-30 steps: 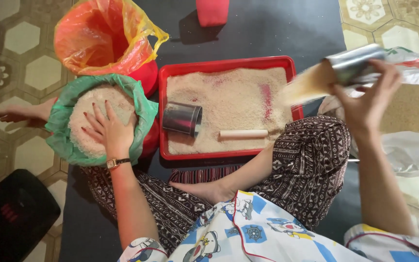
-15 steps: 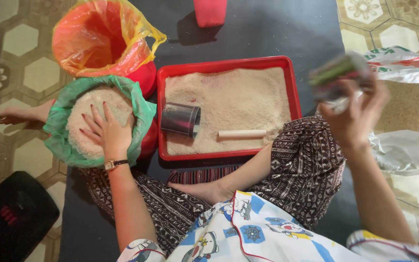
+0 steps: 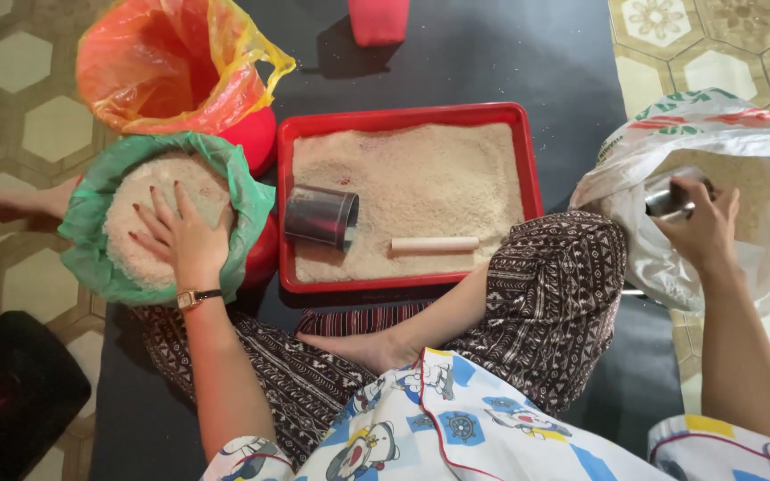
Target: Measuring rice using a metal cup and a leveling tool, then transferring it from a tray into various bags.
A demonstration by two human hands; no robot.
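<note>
Two hands busy over rice. Left hand [image 3: 184, 233] laid flat, fingers spread, on the heap of rice [image 3: 149, 218] in a green-lined bowl [image 3: 91, 254] at nine o'clock of the red tray [image 3: 407, 116]. Right hand [image 3: 701, 223] clenched around a metal cup [image 3: 667, 200], dipped into the white plastic bag [image 3: 670, 142] at three o'clock of the tray. Inside the tray, a layer of rice, a second metal cup [image 3: 321, 216] on its side near the left wall, a pale wooden stick [image 3: 434, 243] just beside it. At eleven o'clock, an orange-lined bin [image 3: 171, 67].
</note>
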